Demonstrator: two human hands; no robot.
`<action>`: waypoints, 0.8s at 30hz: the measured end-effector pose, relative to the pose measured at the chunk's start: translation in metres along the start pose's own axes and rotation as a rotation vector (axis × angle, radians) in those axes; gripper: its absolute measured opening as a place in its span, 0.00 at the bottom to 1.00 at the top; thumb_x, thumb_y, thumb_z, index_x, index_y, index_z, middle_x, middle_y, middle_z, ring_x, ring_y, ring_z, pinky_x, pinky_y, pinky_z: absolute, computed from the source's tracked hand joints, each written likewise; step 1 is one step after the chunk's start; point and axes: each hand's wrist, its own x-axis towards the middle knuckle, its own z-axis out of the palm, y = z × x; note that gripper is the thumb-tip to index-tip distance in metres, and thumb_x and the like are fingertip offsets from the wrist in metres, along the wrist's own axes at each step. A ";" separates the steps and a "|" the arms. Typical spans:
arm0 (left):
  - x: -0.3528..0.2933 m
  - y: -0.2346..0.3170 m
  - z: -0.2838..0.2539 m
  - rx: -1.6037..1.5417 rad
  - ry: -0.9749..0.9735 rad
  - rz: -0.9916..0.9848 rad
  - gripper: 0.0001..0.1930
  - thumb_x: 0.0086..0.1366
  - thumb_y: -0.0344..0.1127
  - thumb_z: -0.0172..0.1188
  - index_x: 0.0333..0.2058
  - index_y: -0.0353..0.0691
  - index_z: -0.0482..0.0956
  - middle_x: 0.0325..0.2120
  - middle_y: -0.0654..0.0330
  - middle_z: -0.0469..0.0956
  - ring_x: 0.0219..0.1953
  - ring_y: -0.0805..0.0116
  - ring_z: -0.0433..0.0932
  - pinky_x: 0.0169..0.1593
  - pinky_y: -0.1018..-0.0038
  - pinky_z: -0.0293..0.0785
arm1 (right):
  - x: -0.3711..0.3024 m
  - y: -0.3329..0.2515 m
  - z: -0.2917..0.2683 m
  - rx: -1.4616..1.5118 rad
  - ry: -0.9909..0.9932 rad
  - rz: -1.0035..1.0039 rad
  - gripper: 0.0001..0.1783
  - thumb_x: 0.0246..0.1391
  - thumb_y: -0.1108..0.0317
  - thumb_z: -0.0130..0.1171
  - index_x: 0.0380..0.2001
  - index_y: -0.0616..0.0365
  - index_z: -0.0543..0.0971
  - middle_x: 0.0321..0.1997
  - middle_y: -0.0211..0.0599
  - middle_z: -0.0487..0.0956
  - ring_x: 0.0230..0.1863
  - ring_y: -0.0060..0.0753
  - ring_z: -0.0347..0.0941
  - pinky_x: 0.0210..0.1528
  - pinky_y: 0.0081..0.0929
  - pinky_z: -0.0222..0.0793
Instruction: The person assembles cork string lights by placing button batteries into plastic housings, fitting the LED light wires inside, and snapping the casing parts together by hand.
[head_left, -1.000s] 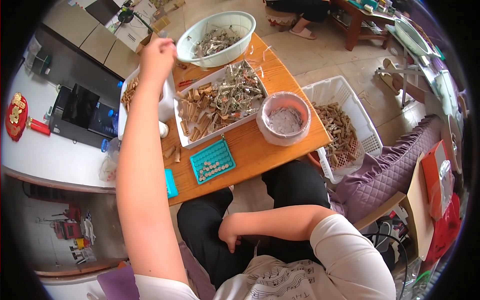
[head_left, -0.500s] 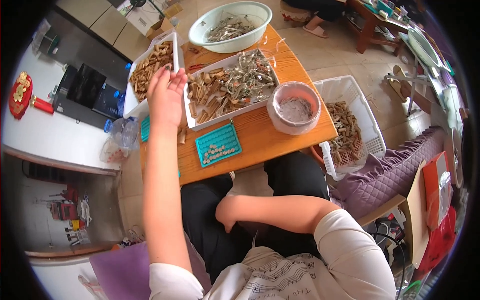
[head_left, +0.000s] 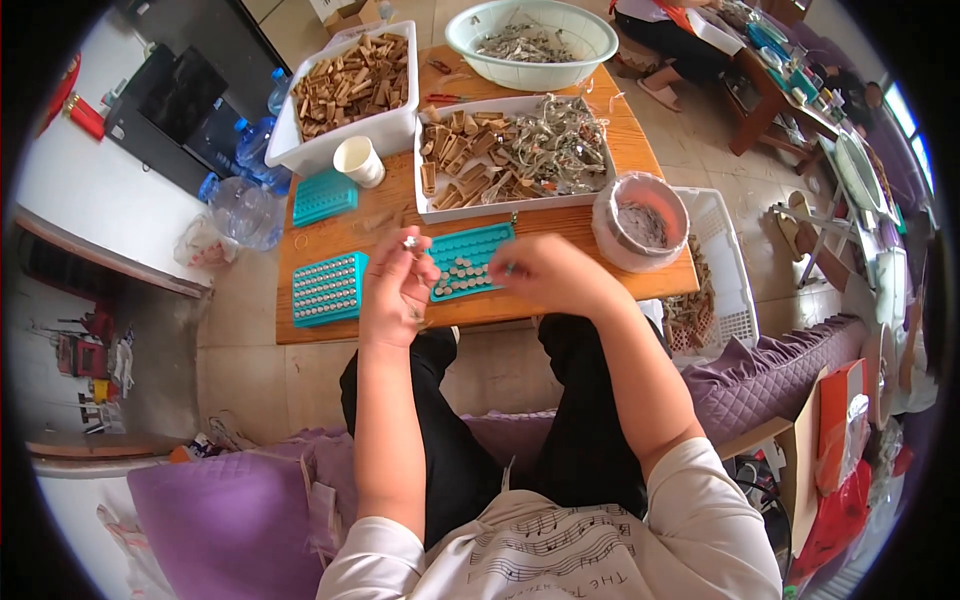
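Note:
My left hand [head_left: 392, 290] is raised over the table's near edge, thumb and fingers pinching a small silvery metal piece [head_left: 411, 242]. Just right of it lies a teal tray with rows of pockets [head_left: 470, 240]; small round greyish discs [head_left: 463, 272] sit in its nearer part. My right hand [head_left: 555, 275] comes over that tray's right side, slightly blurred, its fingertips drawn together by the discs; what they hold, if anything, is too small to make out. Left of my left hand, a second teal tray [head_left: 328, 290] is filled with rows of silvery round pieces.
Behind the trays stand a white box [head_left: 520, 203] of brown pieces and tangled clear strips, a white bin [head_left: 290, 150] of brown pieces, a paper cup [head_left: 359, 162] and a pale basin [head_left: 530, 72]. A pinkish tub [head_left: 640, 225] stands at the right. Another person sits beyond.
My left hand has come back from the bin of brown pieces to the near edge, now holding the metal piece. My right hand has risen from my lap to the tray. The view has shifted.

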 end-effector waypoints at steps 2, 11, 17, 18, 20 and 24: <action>-0.004 -0.003 0.007 0.110 -0.072 -0.135 0.15 0.62 0.30 0.56 0.48 0.39 0.72 0.36 0.58 0.77 0.31 0.74 0.74 0.38 0.77 0.73 | 0.004 -0.010 -0.004 0.245 0.310 0.061 0.09 0.50 0.72 0.58 0.36 0.61 0.77 0.28 0.31 0.77 0.27 0.22 0.72 0.31 0.19 0.68; 0.007 -0.009 0.009 0.266 0.009 -0.079 0.11 0.56 0.25 0.61 0.39 0.36 0.74 0.33 0.61 0.78 0.36 0.76 0.76 0.42 0.78 0.73 | 0.033 -0.021 0.017 0.429 0.244 -0.147 0.17 0.47 0.84 0.57 0.42 0.62 0.75 0.40 0.34 0.73 0.41 0.24 0.73 0.42 0.20 0.71; 0.009 -0.005 0.006 0.446 -0.092 -0.003 0.11 0.55 0.25 0.63 0.37 0.36 0.75 0.32 0.61 0.77 0.34 0.76 0.76 0.39 0.79 0.74 | 0.032 -0.014 0.027 0.647 0.299 -0.114 0.14 0.45 0.85 0.57 0.38 0.64 0.75 0.39 0.34 0.73 0.41 0.24 0.74 0.44 0.21 0.73; 0.009 -0.004 0.006 0.473 -0.090 0.005 0.11 0.55 0.25 0.63 0.37 0.36 0.75 0.32 0.61 0.77 0.34 0.76 0.76 0.40 0.79 0.75 | 0.032 -0.014 0.028 0.688 0.308 -0.110 0.14 0.45 0.86 0.57 0.38 0.65 0.74 0.39 0.34 0.73 0.41 0.24 0.73 0.45 0.21 0.72; 0.008 -0.003 0.005 0.499 -0.084 0.017 0.10 0.55 0.26 0.63 0.37 0.36 0.75 0.32 0.61 0.77 0.34 0.76 0.76 0.41 0.79 0.75 | 0.033 -0.014 0.031 0.691 0.308 -0.103 0.14 0.45 0.86 0.57 0.37 0.65 0.73 0.39 0.33 0.73 0.41 0.23 0.73 0.45 0.21 0.72; 0.008 0.001 0.004 0.459 -0.132 -0.077 0.14 0.56 0.28 0.64 0.41 0.36 0.73 0.35 0.61 0.76 0.38 0.75 0.75 0.44 0.78 0.73 | 0.031 -0.014 0.032 0.679 0.322 -0.054 0.13 0.45 0.86 0.58 0.36 0.64 0.72 0.39 0.32 0.72 0.41 0.21 0.72 0.45 0.20 0.71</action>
